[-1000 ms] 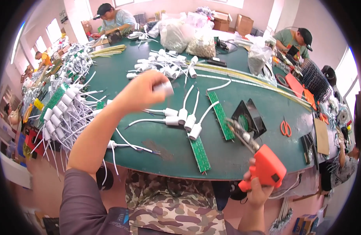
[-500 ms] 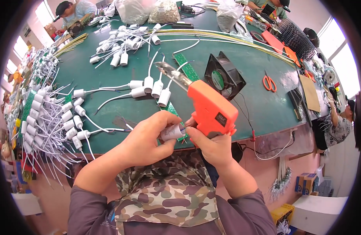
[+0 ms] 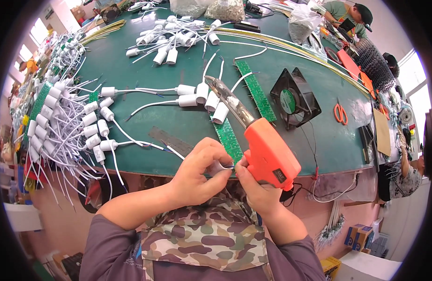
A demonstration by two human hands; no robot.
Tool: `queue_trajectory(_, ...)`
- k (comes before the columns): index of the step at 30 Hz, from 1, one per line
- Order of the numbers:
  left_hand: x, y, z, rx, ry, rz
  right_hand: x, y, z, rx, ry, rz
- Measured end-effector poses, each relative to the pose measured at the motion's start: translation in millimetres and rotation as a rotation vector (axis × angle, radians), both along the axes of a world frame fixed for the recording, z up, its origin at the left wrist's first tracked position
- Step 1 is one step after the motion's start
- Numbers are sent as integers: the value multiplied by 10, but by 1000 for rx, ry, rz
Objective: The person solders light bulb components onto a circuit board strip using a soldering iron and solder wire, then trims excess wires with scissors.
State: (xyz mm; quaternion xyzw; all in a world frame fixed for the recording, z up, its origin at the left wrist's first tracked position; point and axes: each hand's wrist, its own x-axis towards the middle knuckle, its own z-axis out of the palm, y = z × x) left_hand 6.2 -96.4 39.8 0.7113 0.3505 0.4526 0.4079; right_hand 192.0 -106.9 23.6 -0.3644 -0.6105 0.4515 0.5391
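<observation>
My left hand (image 3: 203, 173) is curled round a white plastic cylinder (image 3: 218, 167), mostly hidden by the fingers. Against the palm of my right hand (image 3: 259, 189) rests an orange soldering gun (image 3: 272, 152), its metal tip pointing up and left over the table. Thumb and fingertips of that hand pinch a thin dark wire end by the cylinder's mouth. Just beyond my hands lies a green circuit board strip (image 3: 230, 143). White cylinders with cables (image 3: 188, 99) lie past it, near the gun's tip.
A second green board (image 3: 258, 93) and a black fan (image 3: 295, 98) sit to the right, with orange scissors (image 3: 341, 114) farther over. Many corded cylinders (image 3: 49, 100) crowd the left; another heap (image 3: 171, 55) lies at the back. One co-worker (image 3: 340, 18) sits far right.
The whole view has shifted, with table things now farther right. My left fingers cover more of the white cylinder. The soldering gun stays in my right hand, its barrel tilted a little differently.
</observation>
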Motion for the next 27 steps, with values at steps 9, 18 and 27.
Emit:
queue_trajectory(9,-70,-12,-152,316,20,35,-77,-29,-17,240,-224,-35)
queue_trajectory(18,-235,211,93,626,429,147,-81,-7,88,-282,203,-109)
queue_trajectory(27,-374,552,-323,586,608,216,605,-85,199,-241,177,-28)
